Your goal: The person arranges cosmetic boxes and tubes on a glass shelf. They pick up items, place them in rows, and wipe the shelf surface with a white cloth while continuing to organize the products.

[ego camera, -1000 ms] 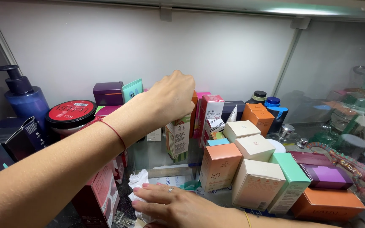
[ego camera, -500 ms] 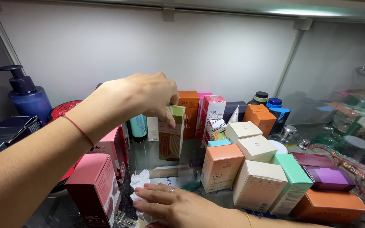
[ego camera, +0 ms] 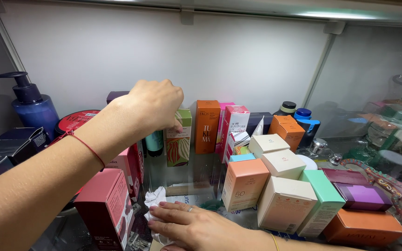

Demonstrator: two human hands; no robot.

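My left hand [ego camera: 153,106] reaches in from the left, a red string round its wrist. Its fingers are closed over the top of a tall green box with a leaf pattern [ego camera: 178,142], which stands upright on the glass shelf [ego camera: 196,179]. A teal bottle [ego camera: 154,142] stands just left of that box and a tall orange box [ego camera: 207,125] just right. My right hand [ego camera: 196,227] lies low at the front, pressed flat on a crumpled white cloth [ego camera: 154,200] on the glass.
Dark red boxes [ego camera: 105,204] crowd the front left, a blue pump bottle [ego camera: 33,109] and a red-lidded jar [ego camera: 77,120] behind. To the right stand a peach box [ego camera: 244,183], cream boxes [ego camera: 284,204], a mint box [ego camera: 324,200], purple [ego camera: 361,195] and orange [ego camera: 364,227] boxes. A white wall backs the shelf.
My left hand has carried the green patterned box leftwards along the back row, uncovering the orange box. My right hand has stayed on the cloth.
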